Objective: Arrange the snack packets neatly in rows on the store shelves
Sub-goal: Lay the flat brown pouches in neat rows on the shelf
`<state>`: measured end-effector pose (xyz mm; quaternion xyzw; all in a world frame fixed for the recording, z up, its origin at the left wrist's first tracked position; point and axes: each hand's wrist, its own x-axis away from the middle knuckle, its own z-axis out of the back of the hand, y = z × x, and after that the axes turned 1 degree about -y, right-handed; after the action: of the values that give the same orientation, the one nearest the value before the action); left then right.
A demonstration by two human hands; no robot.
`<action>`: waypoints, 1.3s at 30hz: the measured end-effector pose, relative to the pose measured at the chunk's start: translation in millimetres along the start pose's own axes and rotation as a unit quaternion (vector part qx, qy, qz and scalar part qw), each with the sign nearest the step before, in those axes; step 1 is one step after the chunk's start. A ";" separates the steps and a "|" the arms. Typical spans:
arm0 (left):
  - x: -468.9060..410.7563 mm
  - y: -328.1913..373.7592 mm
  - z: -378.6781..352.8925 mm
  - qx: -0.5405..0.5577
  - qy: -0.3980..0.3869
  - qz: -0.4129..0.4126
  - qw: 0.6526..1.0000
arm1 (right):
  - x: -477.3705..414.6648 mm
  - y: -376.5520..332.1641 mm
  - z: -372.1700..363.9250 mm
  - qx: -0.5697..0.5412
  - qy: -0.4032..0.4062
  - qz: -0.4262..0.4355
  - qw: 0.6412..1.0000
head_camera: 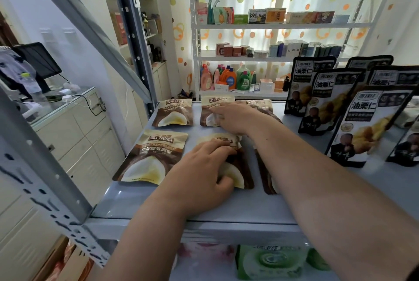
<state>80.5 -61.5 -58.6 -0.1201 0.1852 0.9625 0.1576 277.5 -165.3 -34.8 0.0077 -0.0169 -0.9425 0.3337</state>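
Observation:
Several brown-and-cream snack packets lie flat in two rows on the grey shelf (226, 208). My left hand (204, 167) presses on the front middle packet (240, 174), with fingers curled over it. My right hand (233, 117) rests on the back middle packet (207, 115), fingers spread. The back left packet (173, 112) and the front left packet (152, 156) lie untouched. My right forearm hides most of a front right packet (267, 178) and a back right packet (260, 105).
Several black-and-white chestnut packets (369, 122) stand upright on the right of the shelf. A grey slotted upright (45, 167) frames the left side. Green packs (269, 262) sit on the shelf below. A white rack with bottles and boxes (238, 76) stands behind.

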 end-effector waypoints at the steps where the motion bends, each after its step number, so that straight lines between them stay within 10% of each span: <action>1: 0.2 0.1 0.1 0.000 -0.001 -0.001 1.000 | -0.2 0.0 0.0 -0.004 -0.002 -0.001 1.000; 16: 11.4 -16.4 26.1 0.014 0.117 0.082 0.990 | 30.2 -33.8 60.0 -0.147 0.153 0.055 0.976; 29: 35.9 -69.1 28.4 -0.096 0.094 0.208 0.969 | -56.1 -91.5 38.5 0.042 -0.096 0.115 0.988; 39: 37.4 -69.9 27.9 -0.119 0.080 0.213 0.966 | -89.7 -95.7 26.3 0.031 -0.107 0.090 0.990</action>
<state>65.5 20.8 -66.5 -0.1724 0.1028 0.9762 -0.0820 286.4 -33.8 -11.7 -0.0841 -0.0820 -0.9030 0.4134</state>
